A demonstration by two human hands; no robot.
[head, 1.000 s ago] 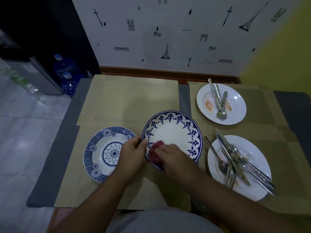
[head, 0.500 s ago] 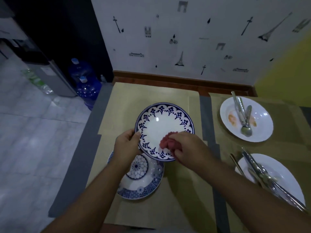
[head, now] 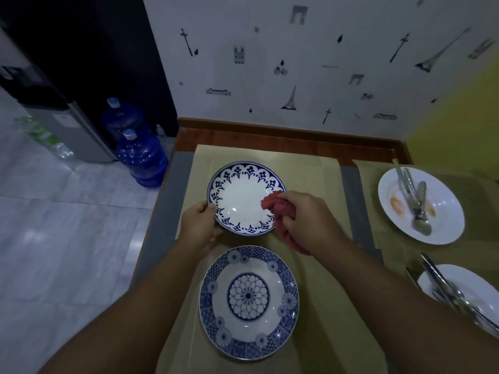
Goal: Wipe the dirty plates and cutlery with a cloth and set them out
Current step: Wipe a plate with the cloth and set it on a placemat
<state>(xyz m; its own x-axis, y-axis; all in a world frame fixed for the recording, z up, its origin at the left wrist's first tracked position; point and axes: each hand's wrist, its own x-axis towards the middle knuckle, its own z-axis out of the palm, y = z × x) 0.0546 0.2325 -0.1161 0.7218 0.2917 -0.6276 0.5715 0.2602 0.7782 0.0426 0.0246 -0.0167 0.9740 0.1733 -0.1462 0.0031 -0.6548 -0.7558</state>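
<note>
The wiping of the blue-edged plate looks finished or nearly so, and it is being set out at the far side of the desk, beyond the flower-patterned plate. The left hand has its grip pinched on the plate's near-left rim, thumb on top, while the right hand is closed around the bunched red cloth at the plate's right edge. Next, I judge, comes releasing it and reaching right for the stained white plate carrying cutlery.
</note>
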